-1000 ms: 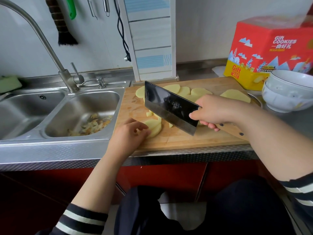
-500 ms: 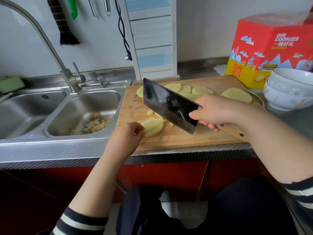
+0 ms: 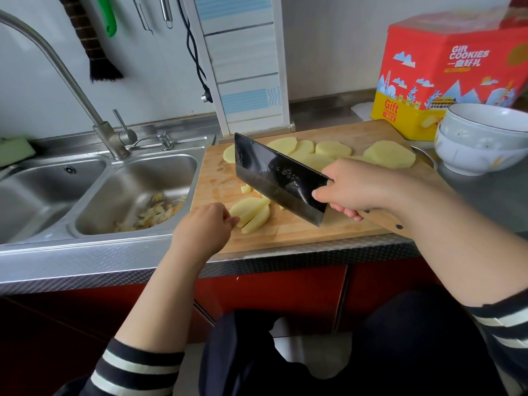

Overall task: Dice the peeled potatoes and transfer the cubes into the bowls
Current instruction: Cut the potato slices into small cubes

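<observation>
A wooden cutting board (image 3: 288,232) lies on the counter. Pale yellow potato slices (image 3: 333,148) are spread along its far side. A small stack of potato slices (image 3: 253,214), cut into strips, lies near the front. My left hand (image 3: 204,228) touches that stack's left end with curled fingers. My right hand (image 3: 355,187) grips a dark cleaver (image 3: 278,180) by its wooden handle; the blade stands on the board just right of the stack. A few small potato pieces (image 3: 245,189) lie by the blade. Two stacked white bowls (image 3: 483,138) stand at the right.
A double steel sink (image 3: 134,195) with peel scraps lies left of the board, its tap (image 3: 57,67) arching above. A red and yellow cookie box (image 3: 454,72) stands behind the bowls. A striped board (image 3: 245,67) leans on the wall.
My left hand slid back along the stack, baring more of the slices. The cleaver stayed at about the same spot on the board.
</observation>
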Motion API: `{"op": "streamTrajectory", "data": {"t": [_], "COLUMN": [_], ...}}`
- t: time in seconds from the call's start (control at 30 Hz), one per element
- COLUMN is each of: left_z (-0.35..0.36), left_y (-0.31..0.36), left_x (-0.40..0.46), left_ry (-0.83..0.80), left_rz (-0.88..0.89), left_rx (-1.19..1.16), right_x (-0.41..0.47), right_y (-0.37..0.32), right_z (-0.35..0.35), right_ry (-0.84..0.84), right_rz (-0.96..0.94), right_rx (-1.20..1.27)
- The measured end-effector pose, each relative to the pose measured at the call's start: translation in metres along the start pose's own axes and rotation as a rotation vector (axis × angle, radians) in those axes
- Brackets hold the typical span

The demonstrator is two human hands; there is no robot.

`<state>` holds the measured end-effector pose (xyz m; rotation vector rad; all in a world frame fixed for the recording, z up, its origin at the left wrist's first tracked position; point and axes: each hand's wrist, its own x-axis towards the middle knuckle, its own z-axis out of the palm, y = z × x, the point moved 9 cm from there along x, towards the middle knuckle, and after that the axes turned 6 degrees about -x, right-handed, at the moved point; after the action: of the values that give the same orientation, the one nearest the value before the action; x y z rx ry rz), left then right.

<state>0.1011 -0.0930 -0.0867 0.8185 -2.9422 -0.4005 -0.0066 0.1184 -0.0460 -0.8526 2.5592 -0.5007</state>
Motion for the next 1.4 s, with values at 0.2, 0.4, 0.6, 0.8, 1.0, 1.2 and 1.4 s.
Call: {"op": "streamTrajectory", "data": {"t": [0.2, 0.4, 0.6, 0.8, 1.0, 1.2, 1.4], "left_z": [-0.017, 0.028, 0.025, 0.024, 0.031, 0.024, 0.023], "left_y": [0.032, 0.047, 0.052, 0.055, 0.033, 0.033, 0.025], "left_x": [-0.003, -0.010, -0.013, -0.019, -0.002, 0.002, -0.005], "left_ry": [0.281, 0.086, 0.195, 0.287, 0.105, 0.194, 0.291], "left_rz": [0.391, 0.550, 0.526, 0.521, 0.268, 0.106, -0.023], "left_rx": [-0.213, 0.026, -0.005, 0.025, -0.198, -0.261, -0.235], "right_x": [-0.001, -0.006, -0.009, -0.011, -0.013, -0.014, -0.016], "right_y": [0.001, 0.005, 0.005, 0.004, -0.002, -0.003, -0.012], "right_z": [-0.001, -0.011, -0.013, -0.012, -0.011, -0.014, -0.018], "right_ry": [0.019, 0.065, 0.081, 0.091, 0.085, 0.118, 0.118], "right_rz": [-0.012, -0.020, -0.021, -0.029, -0.052, -0.044, -0.064], "right_rx": [0.021, 0.021, 0.012, 0.036, 0.014, -0.024, -0.098]}}
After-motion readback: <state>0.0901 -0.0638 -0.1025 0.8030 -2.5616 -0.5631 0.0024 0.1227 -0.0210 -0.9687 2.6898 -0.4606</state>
